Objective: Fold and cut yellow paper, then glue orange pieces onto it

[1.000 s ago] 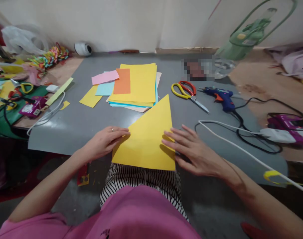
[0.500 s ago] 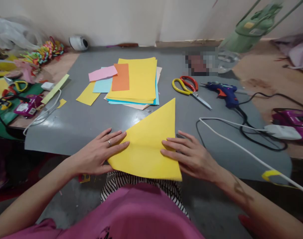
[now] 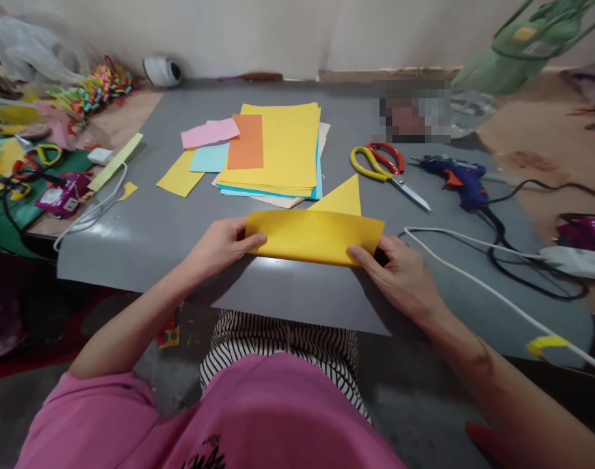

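A yellow sheet of paper (image 3: pixel 310 238) is folded over on itself near the front of the table, its lower part turned up and away from me. Behind the fold, a pointed corner of the same paper sticks out toward the back. My left hand (image 3: pixel 224 246) pinches the fold's left end, thumb on the near face and fingers behind. At the right end my right hand (image 3: pixel 400 270) grips it the same way. Just beyond lies a stack of yellow sheets (image 3: pixel 290 143), with blue and pale sheets under it.
Orange (image 3: pixel 246 143), pink (image 3: pixel 209 133) and light blue pieces of paper lie on and beside the stack. To the right are scissors (image 3: pixel 390 172), a blue glue gun (image 3: pixel 456 179) and a white cable (image 3: pixel 454 244). The grey table cover (image 3: pixel 131 247) hangs over the front edge.
Both hands have gone from lying flat on the paper to gripping its near edge. That edge has been lifted and folded away from me. The view has shifted slightly.
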Tool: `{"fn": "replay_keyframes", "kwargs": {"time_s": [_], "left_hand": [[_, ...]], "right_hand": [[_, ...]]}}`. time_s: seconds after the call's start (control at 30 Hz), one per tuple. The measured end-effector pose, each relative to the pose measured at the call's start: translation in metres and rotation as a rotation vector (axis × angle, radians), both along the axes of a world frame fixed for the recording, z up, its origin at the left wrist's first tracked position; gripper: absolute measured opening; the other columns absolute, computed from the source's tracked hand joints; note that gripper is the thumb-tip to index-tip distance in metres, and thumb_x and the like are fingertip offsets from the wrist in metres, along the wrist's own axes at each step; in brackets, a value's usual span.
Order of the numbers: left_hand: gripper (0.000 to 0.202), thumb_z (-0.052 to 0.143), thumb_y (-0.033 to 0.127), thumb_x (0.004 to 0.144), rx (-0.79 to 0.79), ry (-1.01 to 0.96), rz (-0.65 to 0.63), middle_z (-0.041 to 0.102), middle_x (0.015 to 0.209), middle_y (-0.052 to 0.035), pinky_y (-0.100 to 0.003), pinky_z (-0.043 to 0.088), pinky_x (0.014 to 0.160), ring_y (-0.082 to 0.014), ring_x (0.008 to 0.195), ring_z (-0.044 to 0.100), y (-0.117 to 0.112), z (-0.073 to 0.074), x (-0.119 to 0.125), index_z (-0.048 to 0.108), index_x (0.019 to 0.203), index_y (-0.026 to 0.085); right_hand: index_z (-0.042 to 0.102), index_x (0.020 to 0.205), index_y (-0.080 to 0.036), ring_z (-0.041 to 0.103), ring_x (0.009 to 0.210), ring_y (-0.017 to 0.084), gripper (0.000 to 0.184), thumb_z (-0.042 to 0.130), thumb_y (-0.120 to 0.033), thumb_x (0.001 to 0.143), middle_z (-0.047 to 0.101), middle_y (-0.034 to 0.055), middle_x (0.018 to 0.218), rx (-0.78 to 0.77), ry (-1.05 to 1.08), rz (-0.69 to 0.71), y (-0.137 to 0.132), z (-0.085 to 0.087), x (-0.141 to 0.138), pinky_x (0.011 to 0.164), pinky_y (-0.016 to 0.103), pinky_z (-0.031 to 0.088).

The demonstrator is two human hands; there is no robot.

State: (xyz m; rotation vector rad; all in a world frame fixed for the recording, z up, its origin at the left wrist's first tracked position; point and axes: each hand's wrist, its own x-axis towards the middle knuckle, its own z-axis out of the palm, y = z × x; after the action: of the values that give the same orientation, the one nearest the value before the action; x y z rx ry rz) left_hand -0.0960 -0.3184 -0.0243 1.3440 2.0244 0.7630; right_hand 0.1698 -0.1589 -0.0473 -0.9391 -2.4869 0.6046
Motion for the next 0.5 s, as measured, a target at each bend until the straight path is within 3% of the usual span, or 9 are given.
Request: {"fn": "replay_keyframes", "kwargs": {"time_s": [0.13,0.33,0.5], "left_hand": [[0.029,0.054,0.041,0.089,-0.029,0.021,-0.032,0.072,0.098,-0.0026,-0.029,0.040,0.070,-0.0194,0.084,0.062,0.0053,0.0053,-0.0012,0.067,0.105,0.021],[0.020,0.060,0.039,0.087,-0.077,0.188,0.014,0.059,0.076,0.0009,-0.029,0.032,0.062,-0.0164,0.069,0.053,0.0097,0.0078,-0.0014,0.053,0.083,0.020],[0.030,0.061,0.029,0.087,-0.007,0.078,0.026,0.054,0.070,0.0066,-0.027,0.036,0.063,-0.0143,0.065,0.053,0.0050,0.0011,0.0005,0.044,0.110,0.022]], "right_hand": [[0.039,0.067,-0.026,0.045,0.059,0.019,0.038,0.051,-0.053,0.091,0.049,0.0004,0.061,0.040,-0.076,-0.001,-0.0013,0.0017,-0.0013,0.058,0.034,0.031],[0.030,0.066,-0.028,0.039,0.057,0.019,0.039,0.049,-0.051,0.091,0.042,-0.0002,0.059,0.061,-0.138,0.001,-0.0009,0.0044,-0.0056,0.059,0.034,0.026],[0.033,0.069,-0.028,0.041,0.059,0.020,0.035,0.050,-0.049,0.091,0.045,0.0010,0.062,0.053,-0.176,0.007,-0.0018,0.0051,-0.0075,0.060,0.035,0.027]]}}
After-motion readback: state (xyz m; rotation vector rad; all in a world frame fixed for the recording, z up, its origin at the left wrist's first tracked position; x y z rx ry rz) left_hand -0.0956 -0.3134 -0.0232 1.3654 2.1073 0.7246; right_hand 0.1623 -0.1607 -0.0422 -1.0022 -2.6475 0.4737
